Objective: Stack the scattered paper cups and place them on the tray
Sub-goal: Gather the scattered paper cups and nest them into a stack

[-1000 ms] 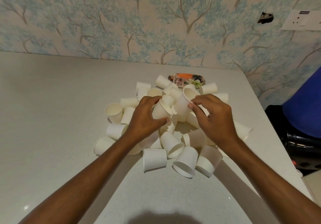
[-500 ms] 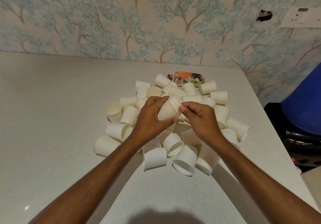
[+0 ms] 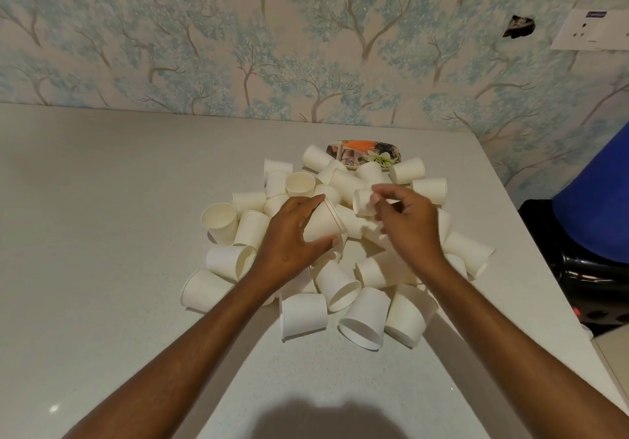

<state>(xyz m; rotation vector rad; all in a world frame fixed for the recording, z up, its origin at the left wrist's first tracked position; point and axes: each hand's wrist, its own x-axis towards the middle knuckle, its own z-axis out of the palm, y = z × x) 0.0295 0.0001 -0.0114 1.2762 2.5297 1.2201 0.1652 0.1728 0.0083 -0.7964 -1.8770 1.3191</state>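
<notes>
Many paper cups [image 3: 303, 316] on pale speckled countertop [image 3: 102, 234], tree-patterned wallpaper [image 3: 204, 47] behind.

bare table [image 3: 102, 234] at frame left and bottom; cups [image 3: 299, 314] crowd the centre, hemming the tray [image 3: 364, 152] at upper centre.

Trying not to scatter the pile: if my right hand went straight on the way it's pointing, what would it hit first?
Probably the lying cups just beyond the right hand and its pinched cup, with the tray behind them. Depth is unclear.
</notes>
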